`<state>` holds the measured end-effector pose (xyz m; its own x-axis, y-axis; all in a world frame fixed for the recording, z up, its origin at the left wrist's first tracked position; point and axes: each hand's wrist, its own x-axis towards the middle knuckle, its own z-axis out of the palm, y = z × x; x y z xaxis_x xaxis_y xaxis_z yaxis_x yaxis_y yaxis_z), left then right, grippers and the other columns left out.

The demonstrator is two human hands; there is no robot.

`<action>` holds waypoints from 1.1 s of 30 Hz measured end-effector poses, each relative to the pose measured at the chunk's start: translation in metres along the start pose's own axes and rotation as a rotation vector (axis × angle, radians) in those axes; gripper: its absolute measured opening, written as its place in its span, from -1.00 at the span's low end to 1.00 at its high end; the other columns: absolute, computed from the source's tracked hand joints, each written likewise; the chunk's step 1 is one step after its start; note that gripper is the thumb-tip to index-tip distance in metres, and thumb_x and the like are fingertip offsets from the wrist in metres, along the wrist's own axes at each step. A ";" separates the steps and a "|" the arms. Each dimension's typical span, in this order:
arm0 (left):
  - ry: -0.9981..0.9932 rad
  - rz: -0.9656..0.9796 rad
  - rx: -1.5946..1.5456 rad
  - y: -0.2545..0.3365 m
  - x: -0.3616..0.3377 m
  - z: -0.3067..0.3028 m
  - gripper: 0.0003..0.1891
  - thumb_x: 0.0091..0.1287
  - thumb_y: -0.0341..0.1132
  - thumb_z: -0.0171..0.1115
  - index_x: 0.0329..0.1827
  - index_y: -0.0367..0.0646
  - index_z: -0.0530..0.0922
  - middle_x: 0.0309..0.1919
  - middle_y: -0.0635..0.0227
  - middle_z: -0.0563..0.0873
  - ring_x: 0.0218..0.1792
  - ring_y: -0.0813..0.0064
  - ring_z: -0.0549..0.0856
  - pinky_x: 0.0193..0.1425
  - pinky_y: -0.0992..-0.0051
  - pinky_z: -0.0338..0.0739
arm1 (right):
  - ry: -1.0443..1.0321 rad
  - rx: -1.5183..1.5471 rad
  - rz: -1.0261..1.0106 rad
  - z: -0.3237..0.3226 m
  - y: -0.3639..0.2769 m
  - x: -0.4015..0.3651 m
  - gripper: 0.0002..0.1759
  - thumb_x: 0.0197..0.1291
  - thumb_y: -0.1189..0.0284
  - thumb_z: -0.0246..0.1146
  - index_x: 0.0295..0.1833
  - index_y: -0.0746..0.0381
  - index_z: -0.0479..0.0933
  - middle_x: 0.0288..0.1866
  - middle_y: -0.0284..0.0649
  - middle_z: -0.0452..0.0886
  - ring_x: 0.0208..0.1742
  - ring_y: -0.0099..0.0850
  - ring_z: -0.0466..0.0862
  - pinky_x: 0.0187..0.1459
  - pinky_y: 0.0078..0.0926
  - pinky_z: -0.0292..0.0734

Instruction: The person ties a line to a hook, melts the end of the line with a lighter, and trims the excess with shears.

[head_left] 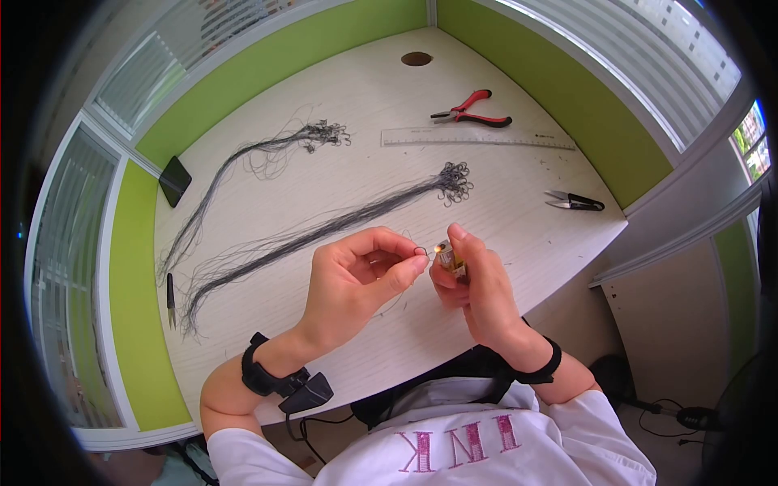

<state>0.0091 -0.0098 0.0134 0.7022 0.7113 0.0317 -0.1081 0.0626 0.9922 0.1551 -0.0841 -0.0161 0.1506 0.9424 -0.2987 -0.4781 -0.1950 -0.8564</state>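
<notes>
My left hand (344, 279) pinches a small dark fish hook (421, 250) between thumb and forefinger. A thin line trails below those fingers. Closed around a lighter (451, 261), my right hand (486, 296) has its thumb near the top, where a small orange flame (438, 249) shows beside the hook. Behind my hands, a bundle of hooks (455, 183) lies on the table with long dark lines (324, 217) stretching left. Farther back is a second, looser bundle of hooks (326, 133) with tangled lines (231, 166).
Red-handled pliers (472, 112) lie by a clear ruler (478, 138) at the back of the white table (356, 81). Black thread snips (577, 201) are at right. A dark slim tool (171, 300) and a black phone-like slab (174, 182) lie left. Green partitions (559, 101) enclose the table.
</notes>
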 end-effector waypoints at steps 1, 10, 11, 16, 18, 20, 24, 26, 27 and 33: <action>0.000 -0.003 0.000 0.000 0.000 0.000 -0.87 0.22 -0.49 0.24 -0.21 -0.34 0.56 -0.32 0.35 0.65 -0.29 0.71 0.60 -0.20 0.72 0.50 | 0.006 0.019 -0.012 -0.001 -0.002 -0.001 -0.47 0.30 -0.01 -0.10 -0.59 0.16 0.24 -0.68 -0.44 0.18 -0.62 -0.66 0.08 -0.57 -0.64 -0.08; -0.022 -0.050 -0.056 -0.001 0.000 -0.002 -0.85 0.22 -0.48 0.24 -0.18 -0.35 0.56 -0.32 0.34 0.64 -0.29 0.71 0.59 -0.22 0.73 0.48 | -0.047 -0.126 -0.594 0.001 -0.002 0.001 -0.87 0.17 0.46 0.24 -0.29 0.32 0.52 -0.38 -0.34 0.46 -0.36 -0.58 0.45 -0.28 -0.65 0.34; -0.034 -0.056 -0.073 -0.002 0.000 -0.002 -0.84 0.22 -0.48 0.25 -0.17 -0.35 0.56 -0.32 0.34 0.64 -0.30 0.71 0.58 -0.22 0.73 0.48 | -0.096 -0.176 -0.689 -0.002 0.001 0.004 -0.90 0.11 0.57 0.28 -0.26 0.33 0.52 -0.32 -0.32 0.49 -0.33 -0.56 0.48 -0.24 -0.62 0.39; -0.025 -0.068 -0.042 -0.001 0.000 -0.001 -0.84 0.22 -0.47 0.26 -0.18 -0.35 0.57 -0.32 0.35 0.64 -0.30 0.72 0.58 -0.22 0.73 0.48 | -0.005 -0.394 -0.807 -0.005 0.007 0.006 -0.92 0.10 0.63 0.25 -0.28 0.31 0.50 -0.33 -0.29 0.50 -0.37 -0.56 0.48 -0.34 -0.64 0.37; -0.018 -0.073 -0.027 -0.002 0.000 -0.001 -0.84 0.21 -0.48 0.26 -0.18 -0.35 0.57 -0.32 0.35 0.64 -0.30 0.72 0.58 -0.22 0.73 0.49 | 0.039 -0.461 -0.814 -0.003 0.006 0.005 -0.92 0.09 0.63 0.25 -0.28 0.31 0.50 -0.34 -0.28 0.50 -0.38 -0.56 0.47 -0.37 -0.65 0.36; 0.006 -0.016 0.038 -0.003 0.000 0.001 -0.84 0.21 -0.48 0.26 -0.19 -0.35 0.57 -0.33 0.35 0.64 -0.31 0.71 0.58 -0.20 0.72 0.50 | 0.098 -0.539 -0.840 -0.001 0.005 0.004 -0.93 0.10 0.64 0.25 -0.31 0.31 0.48 -0.35 -0.26 0.49 -0.41 -0.55 0.46 -0.41 -0.66 0.34; 0.044 -0.041 0.018 0.002 0.000 -0.001 -0.84 0.20 -0.48 0.26 -0.19 -0.36 0.57 -0.33 0.35 0.65 -0.31 0.70 0.59 -0.19 0.71 0.50 | 0.112 -0.499 -0.881 -0.011 0.001 0.009 -0.87 0.03 0.68 0.25 -0.27 0.31 0.51 -0.31 -0.23 0.50 -0.39 -0.48 0.50 -0.40 -0.61 0.40; 0.028 -0.091 -0.035 0.002 0.000 -0.002 -0.84 0.21 -0.47 0.26 -0.19 -0.36 0.57 -0.33 0.34 0.65 -0.32 0.71 0.59 -0.20 0.71 0.50 | 0.061 -0.722 -1.095 -0.010 -0.008 0.008 -0.73 -0.11 0.74 0.26 -0.21 0.30 0.55 -0.30 -0.21 0.51 -0.35 -0.41 0.54 -0.38 -0.55 0.47; 0.027 -0.093 -0.037 0.001 0.001 -0.003 -0.84 0.21 -0.47 0.26 -0.19 -0.36 0.57 -0.33 0.34 0.65 -0.32 0.71 0.59 -0.20 0.71 0.50 | 0.021 -0.725 -1.145 -0.012 -0.008 0.011 -0.61 -0.24 0.76 0.27 -0.17 0.29 0.58 -0.31 -0.20 0.52 -0.33 -0.35 0.57 -0.37 -0.52 0.50; -0.020 -0.110 -0.051 -0.002 0.001 -0.004 -0.82 0.22 -0.44 0.26 -0.18 -0.36 0.57 -0.32 0.33 0.66 -0.32 0.70 0.59 -0.22 0.71 0.51 | 0.029 -0.758 -1.165 -0.013 -0.006 0.013 -0.68 -0.21 0.76 0.28 -0.24 0.29 0.56 -0.33 -0.20 0.52 -0.37 -0.34 0.56 -0.42 -0.51 0.47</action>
<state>0.0073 -0.0065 0.0114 0.7258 0.6839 -0.0737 -0.0649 0.1747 0.9825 0.1712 -0.0743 -0.0204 0.1556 0.6583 0.7365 0.5130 0.5833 -0.6298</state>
